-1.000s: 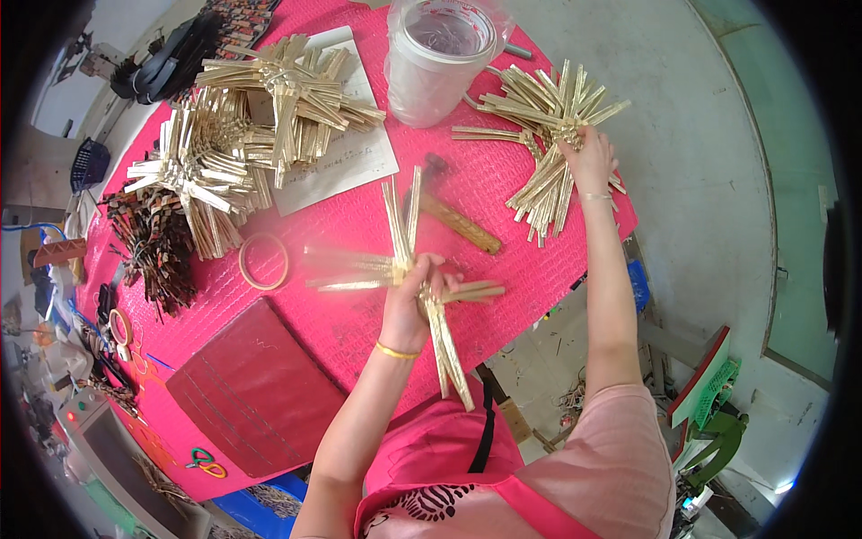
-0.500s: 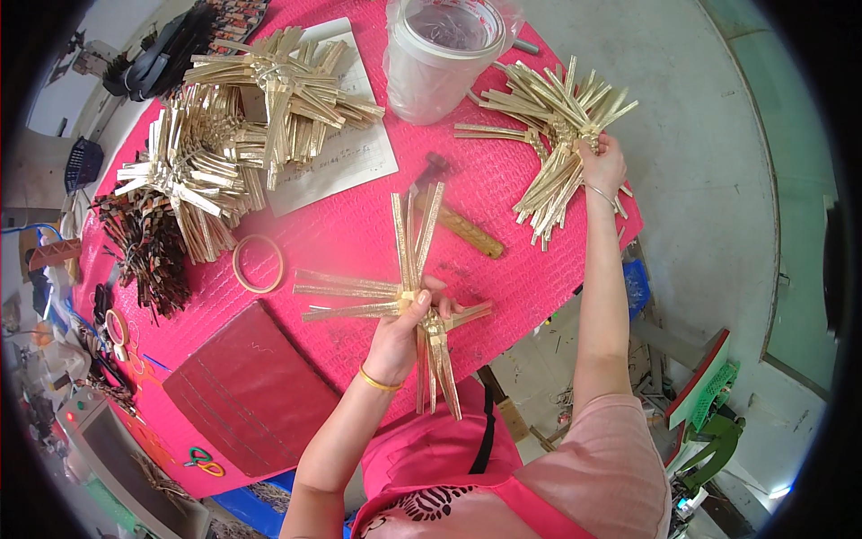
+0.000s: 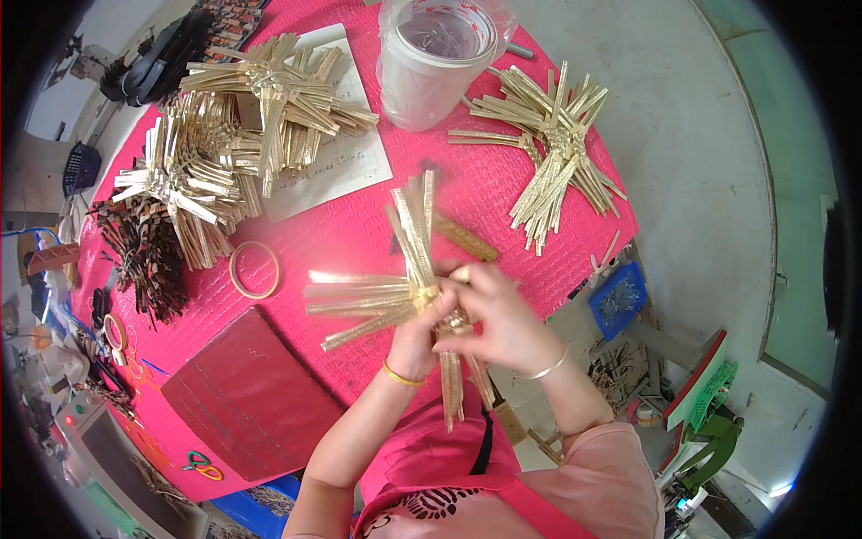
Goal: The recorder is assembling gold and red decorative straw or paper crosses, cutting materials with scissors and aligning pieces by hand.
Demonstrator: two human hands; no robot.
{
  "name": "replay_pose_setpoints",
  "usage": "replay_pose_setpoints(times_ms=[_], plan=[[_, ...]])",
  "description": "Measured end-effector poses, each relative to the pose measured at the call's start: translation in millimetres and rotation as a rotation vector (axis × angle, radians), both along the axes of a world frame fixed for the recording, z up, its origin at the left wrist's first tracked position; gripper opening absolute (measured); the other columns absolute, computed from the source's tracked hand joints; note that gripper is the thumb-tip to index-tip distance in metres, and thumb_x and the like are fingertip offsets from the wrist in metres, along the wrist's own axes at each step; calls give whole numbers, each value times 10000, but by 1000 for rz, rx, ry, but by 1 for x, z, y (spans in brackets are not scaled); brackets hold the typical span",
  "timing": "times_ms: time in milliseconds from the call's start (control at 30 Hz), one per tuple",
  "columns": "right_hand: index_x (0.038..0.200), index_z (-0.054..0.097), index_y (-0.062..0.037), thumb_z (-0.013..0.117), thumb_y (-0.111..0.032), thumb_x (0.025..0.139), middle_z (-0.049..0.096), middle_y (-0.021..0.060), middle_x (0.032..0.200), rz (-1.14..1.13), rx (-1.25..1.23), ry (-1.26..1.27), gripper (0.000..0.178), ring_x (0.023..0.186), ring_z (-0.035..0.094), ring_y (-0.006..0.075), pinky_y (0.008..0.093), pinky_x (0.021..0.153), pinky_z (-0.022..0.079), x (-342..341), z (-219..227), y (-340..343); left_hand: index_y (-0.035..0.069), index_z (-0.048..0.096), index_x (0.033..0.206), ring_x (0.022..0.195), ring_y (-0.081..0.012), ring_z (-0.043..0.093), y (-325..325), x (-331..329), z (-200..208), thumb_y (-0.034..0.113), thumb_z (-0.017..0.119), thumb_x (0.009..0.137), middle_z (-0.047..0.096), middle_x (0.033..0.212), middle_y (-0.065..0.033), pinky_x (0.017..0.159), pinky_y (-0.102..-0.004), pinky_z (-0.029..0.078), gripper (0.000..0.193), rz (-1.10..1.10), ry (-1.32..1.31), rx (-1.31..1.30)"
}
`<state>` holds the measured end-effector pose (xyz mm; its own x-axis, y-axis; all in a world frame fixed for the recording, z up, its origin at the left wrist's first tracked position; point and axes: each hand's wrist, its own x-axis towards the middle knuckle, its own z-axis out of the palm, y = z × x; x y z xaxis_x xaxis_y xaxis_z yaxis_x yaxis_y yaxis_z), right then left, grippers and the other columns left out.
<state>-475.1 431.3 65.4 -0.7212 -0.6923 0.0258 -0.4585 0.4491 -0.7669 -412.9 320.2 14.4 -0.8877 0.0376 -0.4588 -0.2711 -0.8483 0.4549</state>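
Observation:
My left hand (image 3: 420,334) is closed on a bunch of woven gold strip crosses (image 3: 411,235), held over the near part of the table. Their flat, shiny arms fan out to the left, away from me and toward my body. From the right, my right hand (image 3: 499,316) meets the bunch, its thumb and fingers closing on the woven part beside the left fingers. What exactly lies under those fingertips is partly hidden. At the right of the table lies a loose pile of similar gold crosses (image 3: 561,139).
More gold crosses (image 3: 206,153) are heaped at the far left, partly on a written sheet (image 3: 355,166). Near them are dark strips (image 3: 144,251), a tape ring (image 3: 256,269), a plastic-wrapped bucket (image 3: 426,85) and a hammer (image 3: 465,238). A dark red folder (image 3: 251,395) and scissors (image 3: 204,465) lie nearer.
My right hand has left the pile on the right and come back to the bunch in my left hand. The bunch has turned and shifted slightly.

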Motion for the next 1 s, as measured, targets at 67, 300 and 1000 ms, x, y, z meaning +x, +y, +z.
replay_pose_setpoints(times_ms=[67,300,1000], plan=[[1043,540,-45,647,-117,724,555,54,916,-514,-9,-460,344,852,564,174,284,748,453,-42,-7,23,52,473,1001,1007,-267,508,-11,3,-14,144,523,829,538,1055,-135,873,-366,412,202,33,-174,128],[827,614,-35,634,-309,712,628,106,747,-1011,416,279,298,724,597,250,373,674,447,-179,-97,143,78,480,825,867,-235,534,-12,16,-20,162,517,831,497,655,-41,837,-369,382,93,89,-181,132],[939,567,8,666,-147,690,527,144,860,-666,227,332,310,823,507,293,351,730,412,-124,-80,61,77,476,839,843,-221,528,-26,29,-21,147,541,818,512,674,-38,831,-348,382,97,88,-218,153]])
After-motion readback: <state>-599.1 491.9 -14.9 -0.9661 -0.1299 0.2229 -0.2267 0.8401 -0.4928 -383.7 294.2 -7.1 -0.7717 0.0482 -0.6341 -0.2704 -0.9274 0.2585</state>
